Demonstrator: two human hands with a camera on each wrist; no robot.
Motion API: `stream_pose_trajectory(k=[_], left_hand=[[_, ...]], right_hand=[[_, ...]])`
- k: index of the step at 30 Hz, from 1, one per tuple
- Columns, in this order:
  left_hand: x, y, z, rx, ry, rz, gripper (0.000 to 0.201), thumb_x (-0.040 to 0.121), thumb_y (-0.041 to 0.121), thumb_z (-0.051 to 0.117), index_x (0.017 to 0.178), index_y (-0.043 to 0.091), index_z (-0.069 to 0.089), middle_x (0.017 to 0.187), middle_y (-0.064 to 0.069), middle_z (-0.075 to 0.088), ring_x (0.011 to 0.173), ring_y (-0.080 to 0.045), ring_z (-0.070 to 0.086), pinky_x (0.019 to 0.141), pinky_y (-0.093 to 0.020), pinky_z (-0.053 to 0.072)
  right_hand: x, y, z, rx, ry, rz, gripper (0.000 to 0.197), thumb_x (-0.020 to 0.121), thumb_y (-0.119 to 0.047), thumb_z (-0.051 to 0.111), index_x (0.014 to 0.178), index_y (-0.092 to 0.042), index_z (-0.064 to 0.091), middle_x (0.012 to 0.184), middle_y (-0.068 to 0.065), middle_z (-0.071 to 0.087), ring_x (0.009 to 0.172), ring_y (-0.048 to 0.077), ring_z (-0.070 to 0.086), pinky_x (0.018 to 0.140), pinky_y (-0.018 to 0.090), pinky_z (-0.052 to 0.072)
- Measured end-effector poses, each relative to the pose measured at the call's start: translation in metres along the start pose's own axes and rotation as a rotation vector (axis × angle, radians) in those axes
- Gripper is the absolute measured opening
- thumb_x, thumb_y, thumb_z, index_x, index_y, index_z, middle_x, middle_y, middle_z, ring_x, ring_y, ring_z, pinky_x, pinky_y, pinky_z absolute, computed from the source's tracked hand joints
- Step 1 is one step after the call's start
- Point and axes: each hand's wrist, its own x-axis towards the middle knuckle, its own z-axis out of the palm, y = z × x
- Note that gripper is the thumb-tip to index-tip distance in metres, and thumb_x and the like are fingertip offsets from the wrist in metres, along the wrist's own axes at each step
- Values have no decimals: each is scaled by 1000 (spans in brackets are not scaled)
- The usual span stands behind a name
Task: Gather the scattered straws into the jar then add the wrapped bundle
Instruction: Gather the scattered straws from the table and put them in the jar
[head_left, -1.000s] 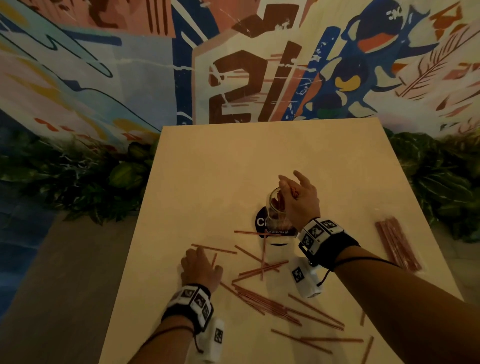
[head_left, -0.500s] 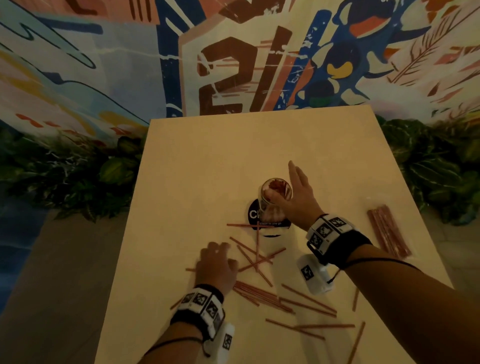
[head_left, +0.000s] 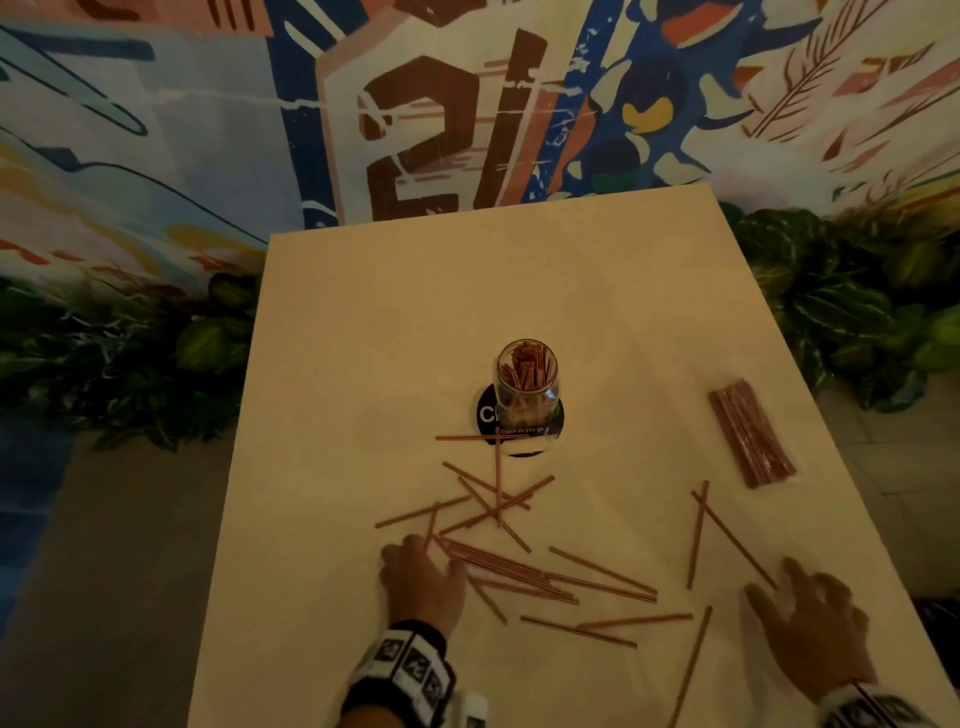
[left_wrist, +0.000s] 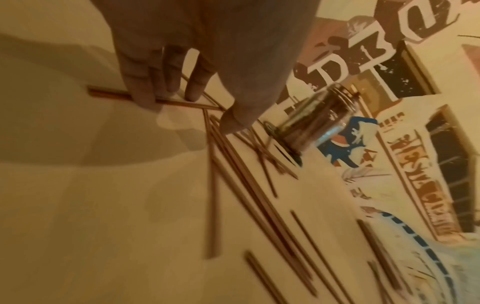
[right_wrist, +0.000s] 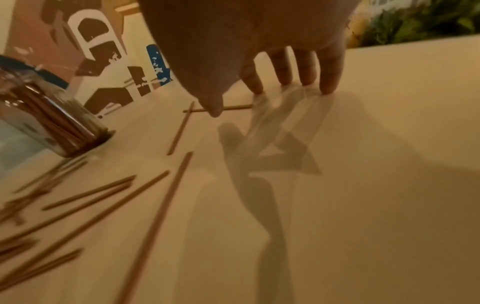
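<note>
A glass jar (head_left: 525, 379) holding several red-brown straws stands upright on a black coaster (head_left: 485, 415) mid-table. Several loose straws (head_left: 519, 571) lie scattered in front of it. The wrapped bundle (head_left: 750, 434) lies at the right side of the table. My left hand (head_left: 423, 561) rests at the left end of the straw pile, its fingertips (left_wrist: 145, 96) pressing on a straw, the thumb down beside others. My right hand (head_left: 784, 587) is spread near the right edge with fingertips (right_wrist: 327, 86) on the bare table. Its thumb touches the end of a straw (right_wrist: 233, 108). It holds nothing.
The beige table (head_left: 467, 291) ends close to my right hand; leafy plants (head_left: 841, 312) border both sides. A painted mural wall (head_left: 441, 130) stands behind the far edge. In the left wrist view the jar (left_wrist: 314, 121) is just beyond my fingers.
My right hand has left the jar's mouth and come back to the near right of the table, fingers spread. My left hand has shifted right onto the straw pile.
</note>
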Motion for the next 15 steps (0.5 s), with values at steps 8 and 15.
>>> stream_pose_trajectory(k=[8,15], left_hand=[[-34,59,29,-196,-167,53,48,91,25,54,132,6,39,135,-15,35,112,-31,51,90,-31,45],[-35,47,20,-314,-154,76,45,91,26,55,132,15,42,138,-10,37,116,-25,50,89,-26,41]], right_hand=[[-50,-61,51,-49,29,-216,49,85,-43,51,123,-12,47,120,16,48,114,35,39,99,40,29],[-68,-96,51,133,-20,-302,44,85,-25,59,125,-8,50,129,20,42,117,38,42,99,39,35]])
